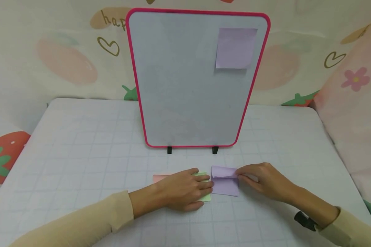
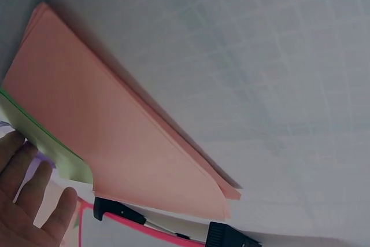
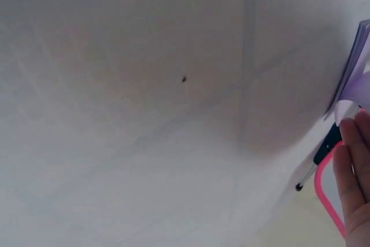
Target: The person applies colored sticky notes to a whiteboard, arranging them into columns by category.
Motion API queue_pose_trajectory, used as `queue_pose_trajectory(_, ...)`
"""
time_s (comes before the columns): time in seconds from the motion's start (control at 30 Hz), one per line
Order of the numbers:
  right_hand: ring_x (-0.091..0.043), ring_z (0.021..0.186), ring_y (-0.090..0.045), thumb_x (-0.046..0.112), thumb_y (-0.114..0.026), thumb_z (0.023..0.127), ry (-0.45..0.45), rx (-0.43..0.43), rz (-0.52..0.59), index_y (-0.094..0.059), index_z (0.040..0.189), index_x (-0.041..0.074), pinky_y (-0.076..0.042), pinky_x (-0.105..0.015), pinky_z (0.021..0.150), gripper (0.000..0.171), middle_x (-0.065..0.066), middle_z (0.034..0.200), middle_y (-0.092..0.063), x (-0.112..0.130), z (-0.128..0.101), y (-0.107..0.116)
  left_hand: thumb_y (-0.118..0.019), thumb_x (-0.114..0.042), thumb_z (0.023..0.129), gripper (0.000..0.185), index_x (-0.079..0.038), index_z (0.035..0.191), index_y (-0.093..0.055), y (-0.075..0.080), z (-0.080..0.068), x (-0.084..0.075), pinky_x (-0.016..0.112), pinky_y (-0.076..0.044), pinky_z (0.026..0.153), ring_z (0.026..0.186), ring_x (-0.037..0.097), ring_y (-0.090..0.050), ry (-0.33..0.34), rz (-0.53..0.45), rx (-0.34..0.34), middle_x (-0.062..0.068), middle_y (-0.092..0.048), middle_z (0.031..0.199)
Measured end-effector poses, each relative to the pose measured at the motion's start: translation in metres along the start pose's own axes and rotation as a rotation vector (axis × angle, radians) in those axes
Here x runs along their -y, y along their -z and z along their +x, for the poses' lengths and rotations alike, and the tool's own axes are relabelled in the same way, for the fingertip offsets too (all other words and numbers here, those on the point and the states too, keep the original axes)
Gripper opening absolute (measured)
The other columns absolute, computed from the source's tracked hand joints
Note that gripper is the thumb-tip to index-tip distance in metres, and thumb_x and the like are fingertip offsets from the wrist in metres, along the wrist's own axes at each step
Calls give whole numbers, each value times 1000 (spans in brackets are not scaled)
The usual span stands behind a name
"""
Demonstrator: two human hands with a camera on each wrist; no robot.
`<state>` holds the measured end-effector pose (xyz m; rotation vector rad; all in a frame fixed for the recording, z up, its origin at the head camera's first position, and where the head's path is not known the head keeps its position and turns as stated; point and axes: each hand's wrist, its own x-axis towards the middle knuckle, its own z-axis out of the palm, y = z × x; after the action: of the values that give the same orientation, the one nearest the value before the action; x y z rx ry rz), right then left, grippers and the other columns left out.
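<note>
Top sheet of the lilac square sticky-note pad (image 1: 225, 184), lying on the gridded white surface (image 1: 80, 144) before the pink-framed whiteboard (image 1: 198, 79), curling upward, pinched by right hand (image 1: 261, 181) fingers. Left hand (image 1: 185, 190) flat, fingers together, pressing the green pad (image 1: 206, 197) beside the pink pad (image 2: 115, 137). Peeling step likely; next, probably a clean pull free.

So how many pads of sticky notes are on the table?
3: pink pad leftmost, green pad under the left hand, purple pad beside it, its top sheet pinched by the right hand.

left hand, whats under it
The left hand rests flat on a green note pad, with a pink pad beside it. Most of the green pad is covered by the hand.
</note>
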<state>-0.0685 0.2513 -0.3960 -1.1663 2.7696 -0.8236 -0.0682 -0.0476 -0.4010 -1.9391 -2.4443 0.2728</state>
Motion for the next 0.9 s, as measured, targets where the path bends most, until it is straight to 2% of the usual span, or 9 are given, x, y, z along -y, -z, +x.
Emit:
queue_pose_trajectory(0.13,-16,93,-73,-2,-77,81,-56,-12,-26,-77,103,3,-59,-35,78,23,-1,99,-76,1,3,3,-43,-45,102,49,-19,140,-58,0,0,-1,38,-40,108,136,14,-47,6,2,-7,-6,-56,142)
queue_pose_trajectory(0.27,-16,90,-73,-3,-78,80,-48,-65,-42,-77,100,3,-59,-34,76,22,-1,96,-76,-1,5,4,-42,-47,101,50,-18,139,-59,0,0,-1,38,-41,107,135,14,-47,11,-22,-11,-5,-57,141)
queue_pose_trajectory(0.4,-14,87,-73,-4,-78,78,-20,-130,-44,-78,97,4,-56,-20,77,20,1,93,-76,-7,5,5,-42,-48,101,52,-17,139,-59,1,1,-1,39,-41,107,135,15,-47,11,-40,-12,-4,-58,141)
queue_pose_trajectory(0.5,-14,87,-73,-3,-78,79,-38,-146,-34,-78,98,6,-55,-19,76,21,2,92,-76,-10,5,7,-42,-48,101,52,-17,139,-59,0,1,-1,39,-41,107,135,15,-47,9,-42,-15,-4,-58,141)
queue_pose_trajectory(0.6,-16,88,-73,-4,-77,80,-68,-146,-27,-78,100,5,-59,-29,70,22,1,94,-76,-10,7,10,-43,-49,100,52,-17,138,-60,-1,1,-1,38,-41,107,135,15,-47,7,-50,-26,-4,-58,140)
queue_pose_trajectory(0.9,-11,81,-70,-5,-77,80,-69,-193,-26,-78,100,3,-53,-22,61,22,-1,92,-76,-13,13,16,-42,-49,100,53,-16,139,-59,-3,0,-1,39,-39,109,136,15,-47,7,-54,-25,-3,-58,141)
